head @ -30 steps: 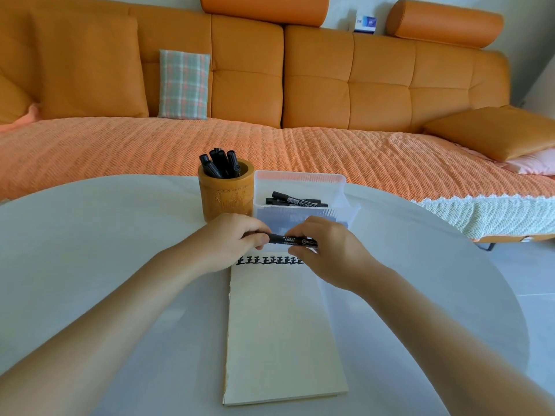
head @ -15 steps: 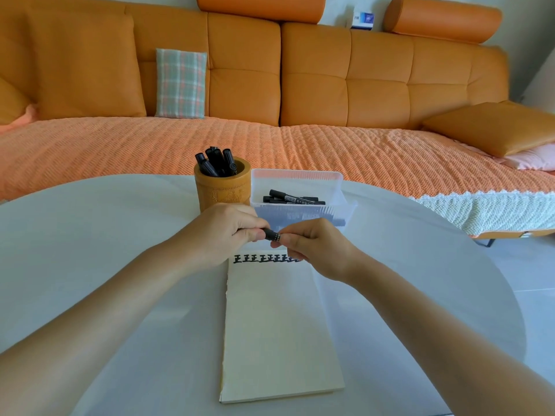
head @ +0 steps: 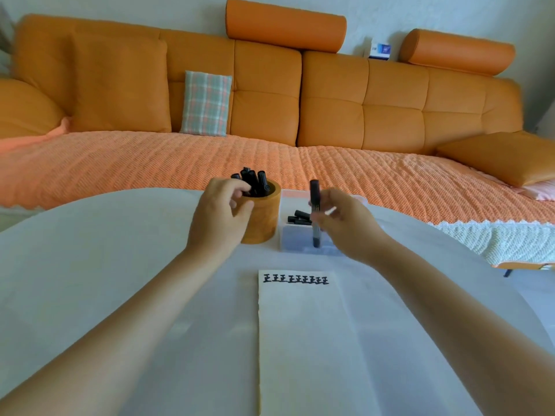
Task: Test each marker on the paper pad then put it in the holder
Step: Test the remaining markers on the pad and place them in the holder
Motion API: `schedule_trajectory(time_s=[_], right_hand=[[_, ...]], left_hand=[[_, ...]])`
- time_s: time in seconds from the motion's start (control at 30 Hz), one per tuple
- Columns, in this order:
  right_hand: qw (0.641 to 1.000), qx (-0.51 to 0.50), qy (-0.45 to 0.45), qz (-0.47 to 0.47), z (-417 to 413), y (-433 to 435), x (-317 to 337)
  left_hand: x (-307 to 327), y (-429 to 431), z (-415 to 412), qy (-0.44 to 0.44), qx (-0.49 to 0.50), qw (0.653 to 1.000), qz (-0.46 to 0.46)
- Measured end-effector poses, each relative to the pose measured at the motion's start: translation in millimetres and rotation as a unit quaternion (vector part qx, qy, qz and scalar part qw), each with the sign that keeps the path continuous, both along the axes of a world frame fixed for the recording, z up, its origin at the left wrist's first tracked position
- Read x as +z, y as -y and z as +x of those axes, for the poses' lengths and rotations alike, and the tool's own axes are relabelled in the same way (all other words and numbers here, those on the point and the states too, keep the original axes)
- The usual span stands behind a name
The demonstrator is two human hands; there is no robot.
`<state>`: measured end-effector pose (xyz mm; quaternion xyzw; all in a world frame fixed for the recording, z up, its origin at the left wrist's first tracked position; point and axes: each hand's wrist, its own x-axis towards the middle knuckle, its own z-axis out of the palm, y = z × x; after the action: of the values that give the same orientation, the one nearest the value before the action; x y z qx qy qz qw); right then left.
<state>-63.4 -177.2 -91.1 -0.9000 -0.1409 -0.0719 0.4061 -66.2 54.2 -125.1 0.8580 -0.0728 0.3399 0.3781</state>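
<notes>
The only clear writing is a single row of black marks across the top of the paper pad (head: 303,340): the same small character, like 王, repeated about ten times side by side. The marker (head: 315,211) held upright in the right hand (head: 345,223) carries pale print on its barrel, too blurred to read. A small blue and white box (head: 380,51) on the top of the sofa back shows a label, also too small to make out

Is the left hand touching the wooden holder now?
Touching. The head view shows the left hand wrapped against the holder, thumb on its side and fingers at its rim.
</notes>
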Motion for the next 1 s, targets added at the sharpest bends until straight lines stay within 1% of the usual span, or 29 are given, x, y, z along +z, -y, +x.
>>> schedule_trajectory(time_s=[0.07, 0.2, 0.3, 0.37, 0.43, 0.5, 0.53, 0.57, 0.67, 0.7, 0.8, 0.9, 1.0], right_hand=[[0.999, -0.012, 0.037, 0.006, 13, -15, 16], [0.992, -0.041, 0.109, 0.038, 41, -46, 45], [0.991, -0.038, 0.119, 0.052, 59, -69, 53], [0.993, -0.03, 0.115, 0.015, 67, -83, 52], [0.994, -0.04, 0.085, -0.051, 73, -92, 46], [0.992, -0.047, 0.033, -0.115, 76, -96, 39], [0.99, -0.048, 0.015, -0.132, 77, -97, 37], [0.99, -0.049, 0.004, -0.13, 77, -97, 36], [0.995, -0.063, -0.01, -0.08, 76, -97, 38], [0.994, -0.068, -0.01, -0.083, 77, -97, 38], [0.984, -0.07, -0.042, -0.156, 79, -98, 33], [0.981, -0.035, -0.113, -0.155, 77, -93, 28], [0.979, 0.02, -0.107, -0.171, 77, -85, 24]], left_hand=[[-5, -7, 6, -0.049, 0.027, 0.998, -0.04], [-8, -13, 14, -0.164, 0.005, 0.985, -0.048], [-4, -14, 17, -0.193, -0.017, 0.98, -0.045], [-3, -15, 20, -0.193, -0.034, 0.979, -0.048], [-2, -17, 22, -0.195, -0.051, 0.978, -0.055], [-1, -19, 23, -0.195, -0.054, 0.977, -0.062], [0, -19, 24, -0.193, -0.051, 0.978, -0.062], [0, -20, 24, -0.19, -0.048, 0.979, -0.063], [0, -21, 26, -0.178, -0.043, 0.981, -0.064], [0, -21, 26, -0.175, -0.039, 0.982, -0.065], [-1, -21, 27, -0.168, -0.021, 0.983, -0.069], [-2, -20, 29, -0.169, -0.015, 0.983, -0.066], [-3, -20, 32, -0.164, -0.013, 0.985, -0.06]])
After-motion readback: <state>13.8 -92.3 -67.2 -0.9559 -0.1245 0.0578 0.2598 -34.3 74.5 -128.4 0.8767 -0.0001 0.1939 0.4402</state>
